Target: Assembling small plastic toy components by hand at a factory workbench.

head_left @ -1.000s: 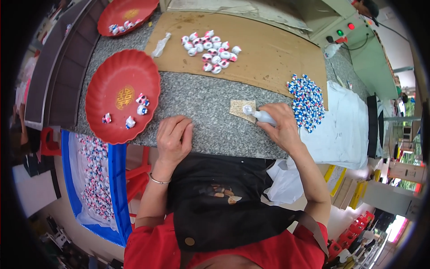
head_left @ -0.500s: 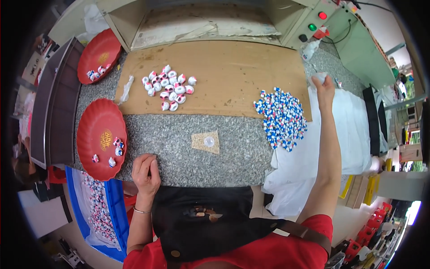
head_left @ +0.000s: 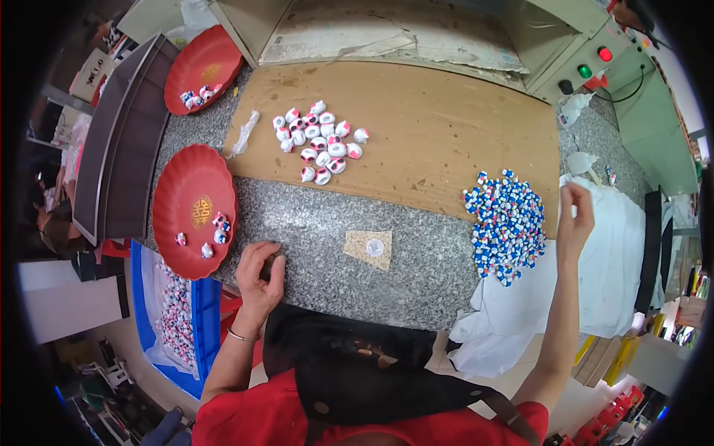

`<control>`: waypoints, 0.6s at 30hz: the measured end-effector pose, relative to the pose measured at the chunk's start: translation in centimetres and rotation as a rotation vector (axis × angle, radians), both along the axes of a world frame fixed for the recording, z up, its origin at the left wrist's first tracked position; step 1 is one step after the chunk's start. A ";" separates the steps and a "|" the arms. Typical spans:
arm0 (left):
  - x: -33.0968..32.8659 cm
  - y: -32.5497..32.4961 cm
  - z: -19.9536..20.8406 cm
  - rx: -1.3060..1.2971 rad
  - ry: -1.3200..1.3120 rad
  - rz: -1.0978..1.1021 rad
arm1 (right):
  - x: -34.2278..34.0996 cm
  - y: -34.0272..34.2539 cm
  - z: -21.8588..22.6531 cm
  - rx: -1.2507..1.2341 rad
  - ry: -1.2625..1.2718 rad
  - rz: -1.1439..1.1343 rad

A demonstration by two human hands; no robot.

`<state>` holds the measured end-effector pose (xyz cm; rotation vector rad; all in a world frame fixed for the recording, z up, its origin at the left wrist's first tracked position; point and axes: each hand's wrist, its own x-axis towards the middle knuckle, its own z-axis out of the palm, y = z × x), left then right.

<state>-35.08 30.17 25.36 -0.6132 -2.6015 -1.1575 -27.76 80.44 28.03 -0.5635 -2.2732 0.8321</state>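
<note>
My right hand (head_left: 576, 215) is over the white cloth at the right, thumb and fingers apart and nothing seen in them. Just beyond its fingertips lies a small white squeeze bottle (head_left: 581, 162). To its left spreads a pile of small blue-and-white pieces (head_left: 507, 223). My left hand (head_left: 260, 279) rests at the counter's near edge, fingers loosely bent, thumb apart, holding nothing visible. Near it, a red scalloped tray (head_left: 175, 215) holds a few small figures (head_left: 220, 227). Between my hands, a beige board scrap (head_left: 357, 244) bears a small round clear dish (head_left: 374, 247).
White-and-pink figure heads (head_left: 327, 130) sit on the cardboard sheet (head_left: 424, 111). A second red tray (head_left: 212, 56) and a dark crate (head_left: 123, 141) stand at the left. Below is a blue bin (head_left: 208, 327) of small pieces. A machine opening (head_left: 401, 44) faces the counter.
My right hand has let go of the white bottle and drawn back toward me. My left hand's thumb has parted from its fingers. The whole view has shifted and tilted.
</note>
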 end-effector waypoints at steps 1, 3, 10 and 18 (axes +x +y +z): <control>-0.4 0.7 0.1 0.076 -0.101 0.019 | 0.2 -3.1 1.1 0.023 -0.087 0.163; -1.4 2.2 0.9 0.099 -0.074 -0.048 | -0.6 -8.3 1.4 0.313 -0.096 0.398; -6.9 6.0 1.6 0.245 0.066 -0.097 | -5.8 -12.3 -0.1 0.664 -0.326 0.448; -8.9 6.2 0.6 0.062 0.107 -0.048 | -5.4 -16.0 1.3 0.575 -0.348 0.436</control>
